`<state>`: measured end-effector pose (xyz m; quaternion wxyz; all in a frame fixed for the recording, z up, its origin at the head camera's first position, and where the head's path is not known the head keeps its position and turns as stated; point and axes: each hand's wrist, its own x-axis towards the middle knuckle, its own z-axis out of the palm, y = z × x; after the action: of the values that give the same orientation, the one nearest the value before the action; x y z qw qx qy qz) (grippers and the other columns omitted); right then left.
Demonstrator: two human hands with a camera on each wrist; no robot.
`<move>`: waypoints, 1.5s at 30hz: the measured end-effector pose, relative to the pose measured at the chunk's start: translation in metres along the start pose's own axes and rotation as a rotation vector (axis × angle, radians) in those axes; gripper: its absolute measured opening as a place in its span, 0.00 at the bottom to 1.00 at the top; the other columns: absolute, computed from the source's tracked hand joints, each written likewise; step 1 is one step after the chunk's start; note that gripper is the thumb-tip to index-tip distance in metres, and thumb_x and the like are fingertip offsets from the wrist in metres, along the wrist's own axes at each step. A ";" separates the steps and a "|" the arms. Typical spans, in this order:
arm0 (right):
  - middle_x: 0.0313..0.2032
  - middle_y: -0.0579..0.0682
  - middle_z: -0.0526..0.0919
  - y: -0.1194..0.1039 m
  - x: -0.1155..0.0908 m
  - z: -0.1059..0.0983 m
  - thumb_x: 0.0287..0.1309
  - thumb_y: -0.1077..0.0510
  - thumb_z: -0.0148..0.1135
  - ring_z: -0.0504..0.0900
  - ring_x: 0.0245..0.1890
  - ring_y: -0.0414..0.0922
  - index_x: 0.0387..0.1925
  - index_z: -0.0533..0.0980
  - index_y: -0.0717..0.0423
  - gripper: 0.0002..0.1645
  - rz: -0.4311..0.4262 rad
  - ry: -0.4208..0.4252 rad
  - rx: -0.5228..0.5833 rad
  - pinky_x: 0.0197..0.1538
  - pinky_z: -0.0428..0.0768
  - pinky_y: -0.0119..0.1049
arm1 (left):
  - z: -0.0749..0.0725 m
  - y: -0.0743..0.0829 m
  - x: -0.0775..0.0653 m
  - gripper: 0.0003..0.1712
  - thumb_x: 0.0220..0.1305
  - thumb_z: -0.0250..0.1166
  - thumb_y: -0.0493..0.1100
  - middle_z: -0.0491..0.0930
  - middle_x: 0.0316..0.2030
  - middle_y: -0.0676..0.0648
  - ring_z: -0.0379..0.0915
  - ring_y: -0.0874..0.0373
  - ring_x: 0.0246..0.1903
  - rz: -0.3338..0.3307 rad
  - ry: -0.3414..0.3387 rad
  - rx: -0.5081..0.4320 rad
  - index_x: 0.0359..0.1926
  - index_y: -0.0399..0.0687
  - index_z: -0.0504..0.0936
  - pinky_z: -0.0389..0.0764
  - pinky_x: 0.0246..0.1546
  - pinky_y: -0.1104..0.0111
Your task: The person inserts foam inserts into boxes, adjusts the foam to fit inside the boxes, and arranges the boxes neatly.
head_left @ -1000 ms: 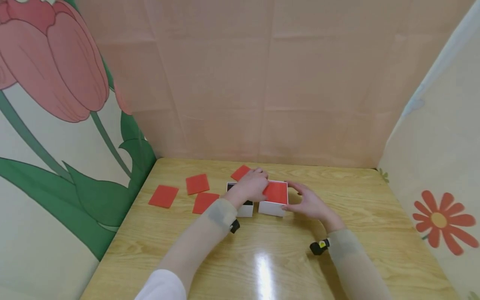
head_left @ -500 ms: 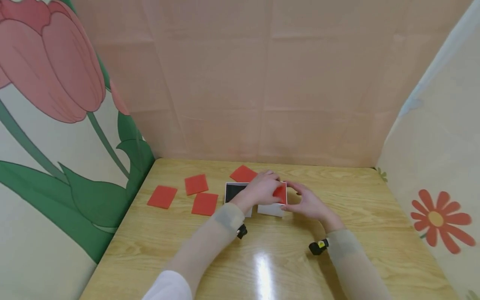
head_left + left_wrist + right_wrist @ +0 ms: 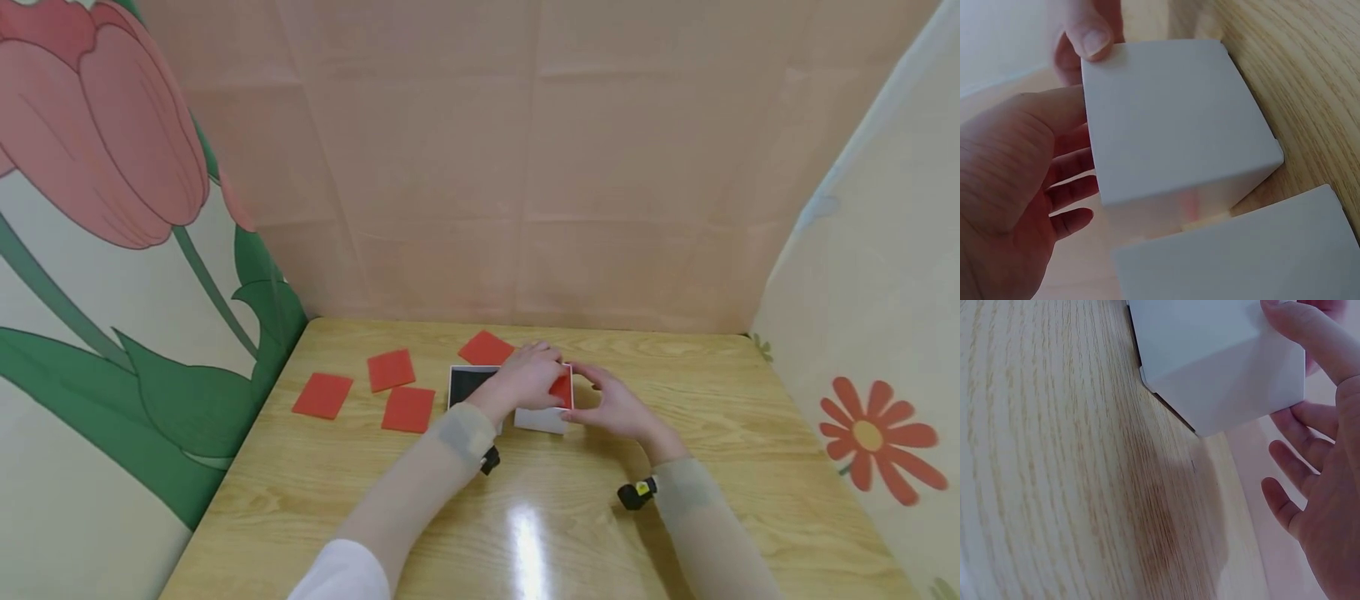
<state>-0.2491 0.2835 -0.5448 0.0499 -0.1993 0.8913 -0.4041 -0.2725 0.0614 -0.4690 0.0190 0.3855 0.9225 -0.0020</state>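
Note:
On the wooden table stands a white box [image 3: 540, 420] with red [image 3: 562, 388] showing in its top opening. Over that opening lies my left hand [image 3: 531, 375], palm down, its fingers and thumb reaching across the rim; in the left wrist view the box wall partly hides the thumb. My right hand [image 3: 615, 404] grips the right side of this box, thumb on the near corner and fingers at the far one, as the right wrist view also shows. Close by on the left is a second white box with a black inside [image 3: 467, 382], partly covered by my left forearm.
Several flat red squares lie left of and behind the boxes: one far left [image 3: 322, 395], one farther back [image 3: 392, 369], one nearer [image 3: 408, 409], one behind the black-lined box [image 3: 486, 347]. A pink cloth wall [image 3: 525, 167] rises behind the table.
My left hand has moved right, from the left part of the red-topped box to farther over its opening. The right hand keeps its grip on the box.

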 end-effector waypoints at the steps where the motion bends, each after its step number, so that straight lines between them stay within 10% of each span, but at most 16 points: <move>1: 0.79 0.56 0.65 0.000 0.000 0.000 0.55 0.33 0.81 0.63 0.76 0.63 0.82 0.63 0.50 0.62 0.002 0.001 0.000 0.72 0.67 0.69 | -0.001 0.001 0.000 0.27 0.69 0.73 0.61 0.78 0.64 0.54 0.67 0.56 0.64 0.001 -0.001 0.002 0.63 0.58 0.87 0.64 0.76 0.55; 17: 0.78 0.55 0.67 -0.002 0.000 0.000 0.54 0.33 0.82 0.64 0.77 0.61 0.81 0.65 0.51 0.61 -0.034 0.012 0.029 0.73 0.66 0.67 | 0.000 -0.003 0.000 0.18 0.69 0.75 0.54 0.82 0.50 0.54 0.74 0.62 0.43 0.069 0.024 -0.096 0.55 0.55 0.89 0.79 0.47 0.71; 45: 0.78 0.54 0.66 -0.002 0.002 0.002 0.54 0.32 0.81 0.63 0.77 0.60 0.81 0.65 0.47 0.60 -0.035 0.005 0.029 0.72 0.67 0.67 | 0.001 -0.003 0.000 0.18 0.69 0.76 0.51 0.83 0.51 0.55 0.74 0.64 0.44 0.011 -0.020 -0.175 0.57 0.55 0.89 0.79 0.47 0.72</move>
<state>-0.2496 0.2799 -0.5446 0.0435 -0.2132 0.8820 -0.4181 -0.2746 0.0589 -0.4701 0.0620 0.3874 0.9168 0.0748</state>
